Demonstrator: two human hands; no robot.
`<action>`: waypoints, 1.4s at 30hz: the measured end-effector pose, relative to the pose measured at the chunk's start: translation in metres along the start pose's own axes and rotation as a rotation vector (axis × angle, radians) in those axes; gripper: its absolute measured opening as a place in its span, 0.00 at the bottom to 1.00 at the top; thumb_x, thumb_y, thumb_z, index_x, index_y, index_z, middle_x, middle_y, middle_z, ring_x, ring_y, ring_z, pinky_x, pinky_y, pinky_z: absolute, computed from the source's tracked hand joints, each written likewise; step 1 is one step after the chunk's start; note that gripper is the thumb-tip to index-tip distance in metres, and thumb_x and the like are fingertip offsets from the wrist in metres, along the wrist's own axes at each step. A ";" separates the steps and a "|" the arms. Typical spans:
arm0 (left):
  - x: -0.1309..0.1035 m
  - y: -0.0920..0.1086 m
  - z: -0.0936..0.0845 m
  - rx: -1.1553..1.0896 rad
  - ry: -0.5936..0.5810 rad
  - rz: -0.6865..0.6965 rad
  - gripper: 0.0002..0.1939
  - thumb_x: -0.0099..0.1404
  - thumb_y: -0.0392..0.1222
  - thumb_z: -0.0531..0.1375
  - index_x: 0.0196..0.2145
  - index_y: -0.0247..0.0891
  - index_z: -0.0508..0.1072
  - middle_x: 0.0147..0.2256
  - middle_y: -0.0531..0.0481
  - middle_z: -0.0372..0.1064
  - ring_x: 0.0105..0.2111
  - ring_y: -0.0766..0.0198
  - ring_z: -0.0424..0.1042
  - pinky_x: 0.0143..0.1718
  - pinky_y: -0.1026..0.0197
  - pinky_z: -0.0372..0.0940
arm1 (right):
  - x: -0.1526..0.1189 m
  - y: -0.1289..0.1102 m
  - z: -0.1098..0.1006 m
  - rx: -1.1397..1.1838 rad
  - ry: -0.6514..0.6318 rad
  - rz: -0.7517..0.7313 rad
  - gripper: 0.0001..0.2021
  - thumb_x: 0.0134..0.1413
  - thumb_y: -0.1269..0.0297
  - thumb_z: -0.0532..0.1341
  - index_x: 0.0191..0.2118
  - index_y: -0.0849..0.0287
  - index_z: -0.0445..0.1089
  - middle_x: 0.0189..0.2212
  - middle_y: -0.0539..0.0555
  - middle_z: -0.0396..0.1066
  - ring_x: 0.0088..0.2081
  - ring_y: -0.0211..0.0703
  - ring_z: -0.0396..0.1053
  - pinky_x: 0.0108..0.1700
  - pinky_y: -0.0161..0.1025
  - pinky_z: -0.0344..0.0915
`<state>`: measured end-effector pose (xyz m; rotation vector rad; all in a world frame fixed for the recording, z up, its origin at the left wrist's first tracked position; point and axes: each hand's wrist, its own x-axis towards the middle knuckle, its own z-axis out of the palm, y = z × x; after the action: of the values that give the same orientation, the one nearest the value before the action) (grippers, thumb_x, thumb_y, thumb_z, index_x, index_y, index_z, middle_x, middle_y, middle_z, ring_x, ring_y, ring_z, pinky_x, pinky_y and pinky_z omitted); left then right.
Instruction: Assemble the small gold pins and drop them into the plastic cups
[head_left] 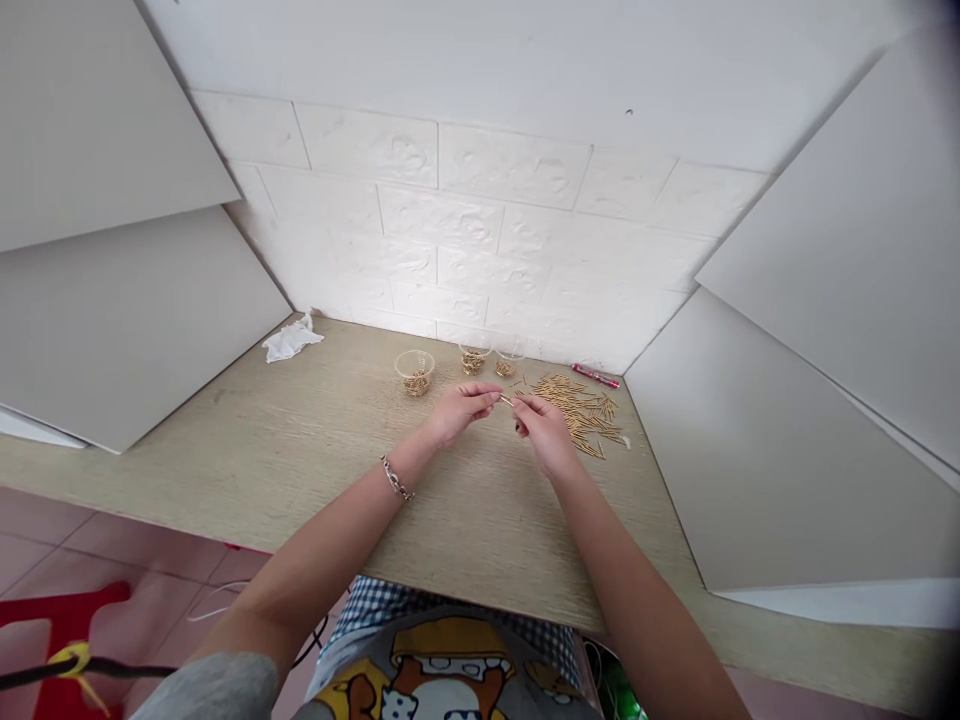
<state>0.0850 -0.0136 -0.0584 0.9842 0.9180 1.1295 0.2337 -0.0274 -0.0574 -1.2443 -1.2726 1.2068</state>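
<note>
Over the middle of the table, my left hand [466, 410] and my right hand [541, 428] meet at the fingertips. A short thin gold stick [506, 400] lies between them, pinched at both ends. Just right of my right hand, a loose pile of gold sticks [570, 405] spreads on the wood. Behind my hands are three clear cups: the left cup [415, 373], the middle cup [473, 360] and the right cup [508, 362], each with small gold pieces inside.
A red pen-like object [595, 376] lies by the white brick-pattern wall. Crumpled white tissue [292, 338] sits at the table's back left. Grey-white panels [135, 320] stand on both sides of the wooden table [300, 440]. A red stool is at lower left.
</note>
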 end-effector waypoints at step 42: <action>-0.005 0.002 0.010 0.038 0.076 0.092 0.13 0.45 0.47 0.66 0.26 0.34 0.74 0.26 0.50 0.71 0.24 0.72 0.61 0.30 0.64 0.57 | -0.003 -0.005 -0.004 -0.105 0.068 -0.061 0.16 0.41 0.52 0.61 0.30 0.62 0.72 0.22 0.53 0.69 0.24 0.38 0.63 0.27 0.36 0.60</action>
<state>0.0931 -0.0196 -0.0535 1.0286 0.9660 1.2374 0.2377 -0.0303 -0.0520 -1.3012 -1.3286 1.0569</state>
